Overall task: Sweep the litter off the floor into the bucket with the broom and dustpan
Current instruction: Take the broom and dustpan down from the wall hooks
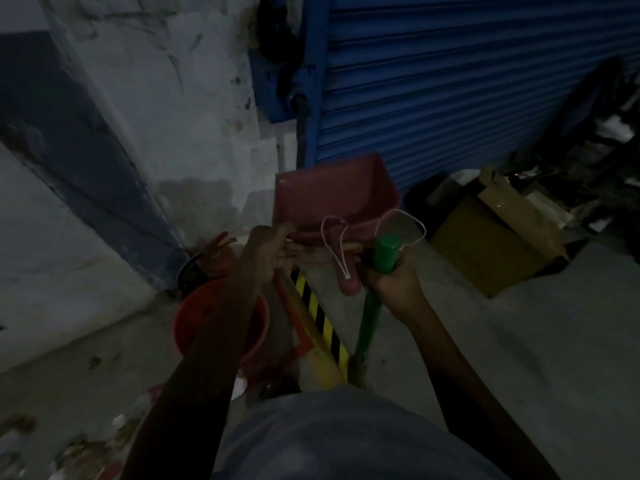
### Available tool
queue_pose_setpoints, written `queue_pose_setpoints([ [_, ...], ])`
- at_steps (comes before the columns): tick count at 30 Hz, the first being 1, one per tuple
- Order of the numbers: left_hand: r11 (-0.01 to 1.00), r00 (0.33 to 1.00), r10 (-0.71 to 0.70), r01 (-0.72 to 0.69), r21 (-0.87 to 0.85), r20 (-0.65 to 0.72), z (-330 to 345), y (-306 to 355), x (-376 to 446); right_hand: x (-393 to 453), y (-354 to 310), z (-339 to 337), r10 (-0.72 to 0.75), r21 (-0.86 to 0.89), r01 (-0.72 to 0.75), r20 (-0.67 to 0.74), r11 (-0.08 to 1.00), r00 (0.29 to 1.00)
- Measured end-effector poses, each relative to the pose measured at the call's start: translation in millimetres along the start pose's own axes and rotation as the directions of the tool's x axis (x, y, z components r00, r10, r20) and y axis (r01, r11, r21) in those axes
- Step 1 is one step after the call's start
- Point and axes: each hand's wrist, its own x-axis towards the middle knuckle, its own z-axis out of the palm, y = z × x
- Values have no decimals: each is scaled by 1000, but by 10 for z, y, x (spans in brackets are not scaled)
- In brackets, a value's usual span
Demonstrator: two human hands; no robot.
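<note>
The left hand (268, 247) is gripping the red dustpan (332, 195) at its near edge, fingers curled around the rim. The dustpan is being held up in the air above the floor (519, 341), its pan tilted up and away toward the blue shutter (467, 81), its handle pointing down and back toward the person, a white string loop hanging from it. The right hand (388, 278) is wrapping its fingers tightly around the green broom handle (372, 306) near its top; the handle is running almost upright, its lower end reaching the floor beside the yellow-and-black striped strip (320, 320). The orange bucket (194, 317) is standing on the floor below the left forearm, near the wall. Litter (86, 448) is lying at the floor's lower left. A cardboard box (491, 244) is sitting at the right.
</note>
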Motion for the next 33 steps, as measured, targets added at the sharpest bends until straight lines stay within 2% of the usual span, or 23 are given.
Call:
queue_pose_setpoints([
  [4, 991, 990, 124, -126, -39, -60, 55, 42, -40, -182, 106, -181, 67, 101, -53, -144, 994, 987],
  [6, 985, 979, 169, -171, -3, -115, -12, 29, -21, -202, 138, -241, 89, 99, -66, -247, 993, 965],
  [9, 919, 932, 332, -284, 272, -147, -120, 70, 38, -163, 194, -214, 89, 15, -89, -354, 996, 931],
  [12, 786, 904, 426, -356, 506, -27, -194, 123, -4, -26, 340, -97, 111, -91, -172, -468, 981, 877],
  [14, 726, 894, 448, -384, 571, 32, -291, 118, 12, 13, 397, 39, 73, -135, -173, -542, 976, 837],
  [16, 721, 880, 472, -423, 548, 58, -443, 115, 68, 24, 441, 187, 27, -170, -156, -587, 973, 809],
  [20, 758, 870, 494, -439, 482, 15, -780, 104, 273, -21, 483, 468, 13, -197, -196, -672, 961, 740],
  [22, 818, 886, 463, -431, 381, 9, -906, 80, 338, -31, 547, 587, 71, -177, -251, -670, 952, 739],
  [25, 883, 906, 421, -422, 207, 48, -1012, 46, 310, -27, 583, 766, 129, -133, -265, -619, 955, 775],
  [27, 893, 903, 419, -429, 139, 95, -1092, 35, 295, -35, 562, 882, 100, -147, -240, -619, 960, 779],
  [29, 927, 920, 356, -370, 65, 162, -1171, -29, 310, -33, 537, 953, 65, -156, -218, -652, 963, 756],
  [31, 925, 920, 318, -354, 137, 229, -1213, -97, 301, 10, 500, 987, 27, -182, -202, -677, 962, 736],
  [33, 861, 853, 326, -446, 244, 408, -1222, -219, 279, 76, 452, 1022, 1, -203, -193, -687, 960, 726],
])
